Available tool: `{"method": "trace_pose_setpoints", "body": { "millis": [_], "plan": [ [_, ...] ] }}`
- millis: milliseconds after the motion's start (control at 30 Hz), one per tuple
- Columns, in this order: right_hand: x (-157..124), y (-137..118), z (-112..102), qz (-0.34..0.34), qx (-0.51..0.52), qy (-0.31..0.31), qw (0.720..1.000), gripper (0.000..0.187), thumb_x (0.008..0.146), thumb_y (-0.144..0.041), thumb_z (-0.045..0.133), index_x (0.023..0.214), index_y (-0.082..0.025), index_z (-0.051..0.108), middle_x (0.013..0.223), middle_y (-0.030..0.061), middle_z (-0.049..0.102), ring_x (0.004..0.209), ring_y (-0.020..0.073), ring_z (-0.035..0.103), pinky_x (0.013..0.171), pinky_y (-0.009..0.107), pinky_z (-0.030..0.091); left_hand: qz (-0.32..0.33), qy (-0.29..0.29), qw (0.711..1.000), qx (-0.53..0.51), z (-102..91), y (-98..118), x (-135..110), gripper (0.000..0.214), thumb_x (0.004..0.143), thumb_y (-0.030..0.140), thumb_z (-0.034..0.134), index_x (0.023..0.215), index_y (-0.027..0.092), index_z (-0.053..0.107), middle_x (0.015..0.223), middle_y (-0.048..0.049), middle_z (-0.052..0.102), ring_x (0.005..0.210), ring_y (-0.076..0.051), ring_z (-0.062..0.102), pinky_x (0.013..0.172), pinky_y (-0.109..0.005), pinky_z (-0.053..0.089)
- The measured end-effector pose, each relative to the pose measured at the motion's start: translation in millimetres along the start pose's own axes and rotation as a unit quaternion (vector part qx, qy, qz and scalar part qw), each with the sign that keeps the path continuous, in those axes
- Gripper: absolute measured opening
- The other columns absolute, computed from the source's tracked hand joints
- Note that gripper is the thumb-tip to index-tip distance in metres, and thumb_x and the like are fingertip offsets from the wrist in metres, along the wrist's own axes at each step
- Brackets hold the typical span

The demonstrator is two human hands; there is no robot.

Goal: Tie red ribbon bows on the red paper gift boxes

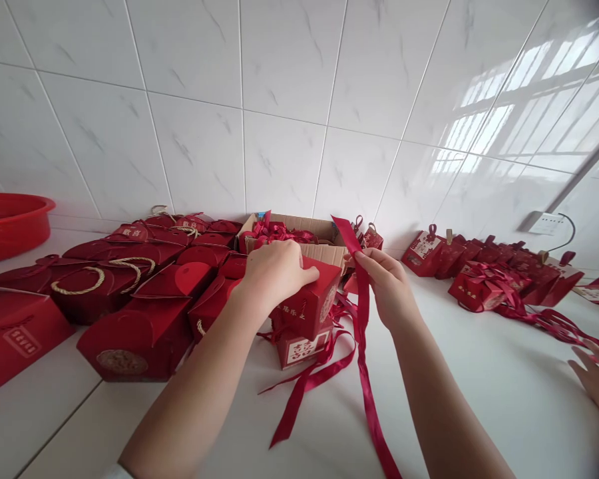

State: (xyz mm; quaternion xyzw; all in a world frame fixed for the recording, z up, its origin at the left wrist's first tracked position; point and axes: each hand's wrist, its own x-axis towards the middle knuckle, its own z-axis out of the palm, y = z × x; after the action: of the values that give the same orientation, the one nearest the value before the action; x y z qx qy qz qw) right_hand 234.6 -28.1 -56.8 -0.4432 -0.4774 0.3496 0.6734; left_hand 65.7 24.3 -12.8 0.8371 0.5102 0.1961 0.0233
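Note:
My left hand (279,269) is closed over the left and top of a small red gift box (322,296), and its fingertips are mostly hidden from view. That box sits above another red box with a white printed label (303,350), with loose dark red ribbon ends (297,409) trailing from around it onto the table. To the right, my right hand (390,283) pinches a long dark red satin ribbon (363,326) between thumb and fingers. One short end sticks up above the pinch, and the rest hangs down to the front edge of the picture.
Several larger red boxes with rope handles (140,319) crowd the left. Behind my hands stands a cardboard carton (324,254) of red ribboned items. Small red boxes (429,253) line the right wall, near another person's hand (596,376). A red basin (14,229) sits far left.

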Motion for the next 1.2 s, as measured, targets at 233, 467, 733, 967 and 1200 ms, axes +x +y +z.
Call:
{"method": "trace_pose_setpoints", "body": {
  "millis": [233,467,733,967,1200],
  "plan": [
    [-6.6,-18.4,-12.0,-0.036,-0.039,0.039,0.998,0.021,0.078,-0.036,0.064,0.065,-0.020,0.058,0.060,-0.0018,0.049,0.054,0.0100,0.044,0.050,0.023,0.034,0.039,-0.001,0.997,-0.061,-15.2,-13.2,-12.3,0.028,0.075,0.049,0.053,0.069,0.022,0.060,0.072,-0.0018,0.067,0.062,-0.018,0.059,0.050,-0.029,0.034],
    [-21.2,-59.2,-23.7,-0.137,-0.119,0.061,0.981,0.028,0.082,-0.031,0.059,0.056,-0.020,0.055,0.059,0.0004,0.046,0.058,0.0130,0.044,0.055,0.027,0.034,0.090,0.034,0.985,-0.144,-34.5,-34.5,-23.3,0.016,0.078,0.035,0.051,0.082,0.024,0.062,0.079,0.0011,0.066,0.068,-0.015,0.059,0.060,-0.027,0.045],
    [-37.5,-71.3,-12.6,-0.098,-0.189,0.013,0.977,0.048,0.080,-0.041,0.062,0.041,-0.019,0.046,0.043,-0.0006,0.037,0.045,0.0102,0.033,0.048,0.030,0.023,0.133,-0.033,0.983,-0.123,-33.3,-38.5,-20.0,0.028,0.076,0.034,0.054,0.103,0.029,0.058,0.122,-0.0011,0.055,0.095,-0.021,0.059,0.068,-0.028,0.048],
    [-15.5,-46.1,-6.0,0.035,-0.191,-0.101,0.976,0.047,0.079,-0.040,0.062,0.039,-0.018,0.050,0.041,0.0013,0.043,0.042,0.0098,0.037,0.043,0.027,0.025,0.153,-0.043,0.979,-0.127,-18.4,-39.3,-7.1,0.028,0.077,0.037,0.055,0.104,0.032,0.057,0.121,-0.0001,0.055,0.106,-0.023,0.054,0.078,-0.031,0.048],
    [-7.7,-36.9,-0.2,0.072,-0.178,-0.120,0.974,0.044,0.077,-0.037,0.062,0.039,-0.018,0.054,0.041,0.0028,0.047,0.043,0.0117,0.044,0.041,0.026,0.030,0.150,-0.063,0.977,-0.136,-16.3,-36.3,-6.0,0.031,0.078,0.047,0.054,0.104,0.031,0.058,0.126,-0.0006,0.052,0.099,-0.021,0.056,0.072,-0.029,0.047]
  ]
}}
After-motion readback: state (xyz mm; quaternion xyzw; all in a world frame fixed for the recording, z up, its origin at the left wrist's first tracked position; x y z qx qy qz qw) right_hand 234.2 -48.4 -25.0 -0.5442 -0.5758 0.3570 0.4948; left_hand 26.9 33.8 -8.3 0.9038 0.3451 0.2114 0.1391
